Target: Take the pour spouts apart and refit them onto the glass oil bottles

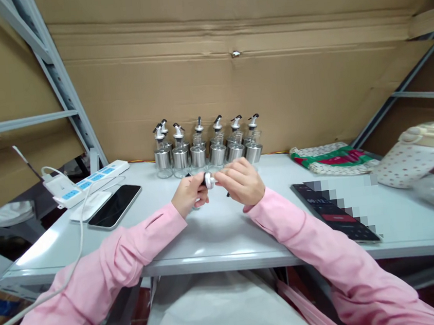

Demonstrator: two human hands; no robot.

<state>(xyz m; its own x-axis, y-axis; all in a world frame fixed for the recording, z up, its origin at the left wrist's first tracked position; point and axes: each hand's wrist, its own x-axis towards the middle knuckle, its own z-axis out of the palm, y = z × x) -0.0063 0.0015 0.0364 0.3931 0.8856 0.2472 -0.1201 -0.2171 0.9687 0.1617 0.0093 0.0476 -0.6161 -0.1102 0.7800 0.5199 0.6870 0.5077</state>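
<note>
Over the middle of the table, my left hand is closed around a black and white pour spout, like those on the bottles. The fingers of my right hand are curled in and pinch the white end of the same spout. A small dark bit shows under my right hand; I cannot make out what it is. Just beyond my hands stand two rows of glass oil bottles with steel sleeves. Several carry flip spouts, while some in the front row have bare necks.
To the left lie a phone, a white pad and a power strip with a cable crossing my left sleeve. On the right are a second phone, a patterned cloth and a dotted flask. Cardboard walls the back.
</note>
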